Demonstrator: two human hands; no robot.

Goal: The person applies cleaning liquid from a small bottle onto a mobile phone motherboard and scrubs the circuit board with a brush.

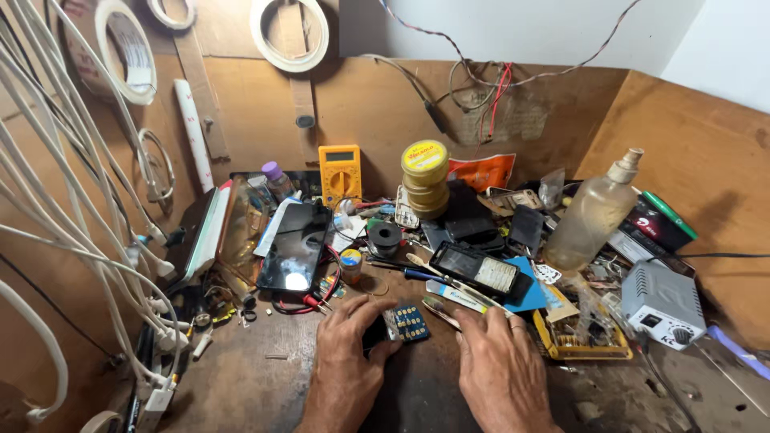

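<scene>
Fingers of the left hand (346, 335) pinch a small blue keypad board (407, 322), light, stiff, fragile, best held by edges, while the right hand (497, 361) rests empty on the worktop (257, 377) at four o'clock.

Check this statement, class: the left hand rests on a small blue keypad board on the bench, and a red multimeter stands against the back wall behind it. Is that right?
Not quite. The head view shows the multimeter is yellow-orange, not red. The rest holds: the left hand rests on the small blue keypad board on the bench, with the multimeter against the back wall behind it.
</scene>
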